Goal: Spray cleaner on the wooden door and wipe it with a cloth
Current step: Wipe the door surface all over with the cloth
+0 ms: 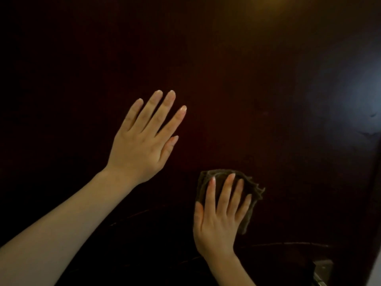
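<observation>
The dark door (247, 79) is filling the whole view, glossy, catching a warm glow near the top and a pale bluish glare at the right edge. The left hand (142, 145) is reaching up to it with the palm facing the wood, its fingers (165, 108) straight and slightly spread, holding nothing; whether they are actually touching the surface I cannot tell. Lower and to the right, well apart from it, the right hand (218, 221) is pressing a dark cloth (254, 193) flat against the door, fingers straight and a little fanned on top of it, thumb lying along the cloth's left side. The cloth is bunching out past the fingertips above and to the right. A metal fitting (323, 267) is showing at the lower right corner, below the cloth and apart from it
</observation>
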{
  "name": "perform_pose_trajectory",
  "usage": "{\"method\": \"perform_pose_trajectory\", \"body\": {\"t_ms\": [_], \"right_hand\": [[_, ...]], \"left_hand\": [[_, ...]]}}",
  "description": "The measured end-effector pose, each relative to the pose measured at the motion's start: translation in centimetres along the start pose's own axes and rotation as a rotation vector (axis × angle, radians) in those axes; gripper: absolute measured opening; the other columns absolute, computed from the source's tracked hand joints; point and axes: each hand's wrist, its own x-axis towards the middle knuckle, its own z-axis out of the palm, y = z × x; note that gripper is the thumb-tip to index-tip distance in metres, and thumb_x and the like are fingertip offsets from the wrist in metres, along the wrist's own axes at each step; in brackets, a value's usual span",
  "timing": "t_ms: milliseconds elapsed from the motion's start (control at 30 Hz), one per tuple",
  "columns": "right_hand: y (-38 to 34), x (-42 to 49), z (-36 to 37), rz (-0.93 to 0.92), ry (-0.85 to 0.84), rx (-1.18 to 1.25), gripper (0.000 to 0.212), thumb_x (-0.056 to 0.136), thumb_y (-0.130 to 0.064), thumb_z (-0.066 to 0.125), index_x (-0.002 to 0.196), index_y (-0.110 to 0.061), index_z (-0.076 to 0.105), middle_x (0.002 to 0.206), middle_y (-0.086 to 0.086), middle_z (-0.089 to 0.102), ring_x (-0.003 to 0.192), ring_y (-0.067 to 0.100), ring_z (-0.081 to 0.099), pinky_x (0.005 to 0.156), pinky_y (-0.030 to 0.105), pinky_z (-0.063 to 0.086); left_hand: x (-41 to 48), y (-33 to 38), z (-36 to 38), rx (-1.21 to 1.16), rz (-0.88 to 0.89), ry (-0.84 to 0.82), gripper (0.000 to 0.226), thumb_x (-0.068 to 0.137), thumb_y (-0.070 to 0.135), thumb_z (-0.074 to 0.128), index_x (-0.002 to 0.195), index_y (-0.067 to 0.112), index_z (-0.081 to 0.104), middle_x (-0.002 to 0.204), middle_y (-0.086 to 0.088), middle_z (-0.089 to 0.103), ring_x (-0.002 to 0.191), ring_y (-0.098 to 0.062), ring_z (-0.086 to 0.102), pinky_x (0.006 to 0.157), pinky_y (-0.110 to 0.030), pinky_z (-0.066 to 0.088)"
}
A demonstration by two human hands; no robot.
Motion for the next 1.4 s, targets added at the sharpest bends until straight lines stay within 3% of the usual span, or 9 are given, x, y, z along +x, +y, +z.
{"method": "perform_pose_trajectory", "body": {"t_ms": [200,300,500,633,767,1033,1267,1400], "right_hand": [[-1.3,2.6,-1.0,0.069,0.030,0.038,0.055,0.099,-0.044,0.009,0.146,-0.016,0.015,0.156,0.013,-0.006,0.143,0.027,-0.010,0.112,0.055,0.000],[-2.6,4.3,-1.5,0.147,0.045,0.102,0.056,0.099,-0.044,0.011,0.147,-0.016,0.009,0.154,0.016,0.000,0.143,0.028,-0.011,0.112,0.054,-0.004],[-5.0,-2.2,1.2,-0.091,-0.004,0.041,0.055,0.100,-0.041,0.016,0.150,-0.020,0.004,0.156,0.011,-0.011,0.143,0.032,-0.006,0.111,0.058,0.004],[-7.7,-0.7,0.6,0.019,0.002,0.091,0.053,0.100,-0.041,0.017,0.148,-0.019,0.012,0.156,0.008,-0.013,0.143,0.028,-0.011,0.111,0.057,0.000],[-10.0,3.2,-0.3,0.112,0.042,0.146,0.057,0.097,-0.037,0.028,0.147,-0.016,0.011,0.153,0.017,0.001,0.142,0.029,-0.010,0.112,0.057,-0.002],[-13.1,-5.5,3.3,-0.206,-0.012,0.012,0.053,0.100,-0.041,0.017,0.148,-0.018,0.012,0.156,0.014,-0.008,0.143,0.033,-0.005,0.110,0.058,0.002],[-16.0,-0.2,2.1,-0.078,0.069,0.038,0.057,0.100,-0.040,0.022,0.150,-0.020,0.003,0.156,0.013,0.000,0.143,0.031,-0.007,0.113,0.056,0.000],[-16.5,-2.5,2.9,-0.070,0.024,0.044,0.056,0.100,-0.040,0.020,0.150,-0.019,0.005,0.156,0.011,-0.013,0.143,0.032,-0.008,0.113,0.055,-0.002]], "left_hand": [[-2.4,-2.8,-0.6,-0.008,0.121,-0.055,0.051,0.098,0.033,0.031,0.145,0.017,0.022,0.152,-0.011,0.017,0.142,-0.025,0.012,0.116,-0.038,0.009],[-6.0,-5.4,-1.1,0.014,0.082,-0.088,0.050,0.099,0.035,0.027,0.145,0.017,0.021,0.152,-0.011,0.019,0.144,-0.022,0.006,0.117,-0.039,0.008],[-10.1,-8.3,-1.7,0.047,0.057,-0.114,0.051,0.101,0.037,0.021,0.147,0.017,0.015,0.151,-0.012,0.018,0.145,-0.020,0.001,0.117,-0.039,0.006],[-10.5,-10.3,-1.8,0.061,0.154,-0.151,0.052,0.101,0.038,0.021,0.149,0.023,0.007,0.156,-0.006,0.003,0.145,-0.021,0.001,0.117,-0.040,0.006],[-11.0,-13.2,-3.1,0.045,0.055,-0.148,0.053,0.100,0.036,0.024,0.147,0.016,0.014,0.153,-0.010,0.013,0.145,-0.022,0.001,0.117,-0.040,0.005],[-14.2,-15.2,-2.7,-0.007,-0.026,-0.133,0.053,0.100,0.036,0.021,0.149,0.021,0.006,0.157,0.001,-0.008,0.145,-0.021,-0.002,0.117,-0.040,0.002],[-14.2,-16.2,-3.3,-0.025,0.040,-0.154,0.052,0.099,0.033,0.026,0.146,0.014,0.015,0.153,-0.008,0.011,0.144,-0.019,-0.002,0.118,-0.036,0.003],[-16.0,-17.4,-3.7,-0.032,0.066,-0.180,0.053,0.097,0.030,0.030,0.146,0.014,0.017,0.152,-0.010,0.014,0.144,-0.020,0.001,0.118,-0.036,0.004]]}}
